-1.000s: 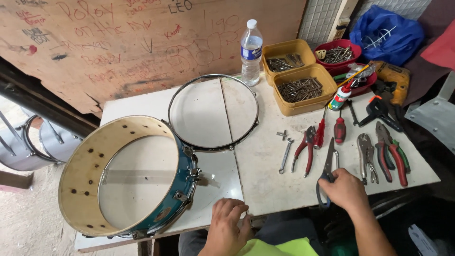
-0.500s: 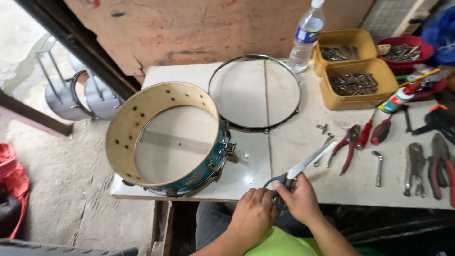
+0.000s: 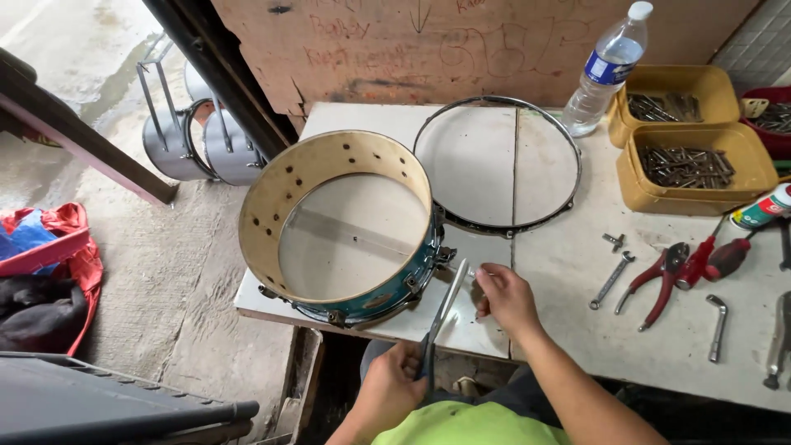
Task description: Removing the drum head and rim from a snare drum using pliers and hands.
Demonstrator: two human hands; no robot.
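Observation:
My left hand point(image 3: 394, 386) grips the dark handles of long scissors point(image 3: 446, 311) at the table's front edge. The blades point up and away, and their tip lies beside the lugs of a teal snare drum shell point(image 3: 375, 301) with a pale wooden inside. My right hand point(image 3: 504, 298) hovers just right of the blades with its fingertips pinched together. Whether they pinch something is too small to tell. A bare metal drum hoop point(image 3: 575, 177) lies flat behind the shell.
A water bottle point(image 3: 606, 70) and two yellow trays of metal rods point(image 3: 659, 198) stand at the back right. Red-handled pliers point(image 3: 662, 278), a small wrench point(image 3: 611, 281), an L-shaped key point(image 3: 717, 326) and a spray can point(image 3: 762, 210) lie to the right. Drum shells point(image 3: 185, 140) rest on the floor at left.
The scissors were picked up from the right side of the table and brought to the front by the drum. My left hand now holds the handles, and my right hand has shifted up beside the blades.

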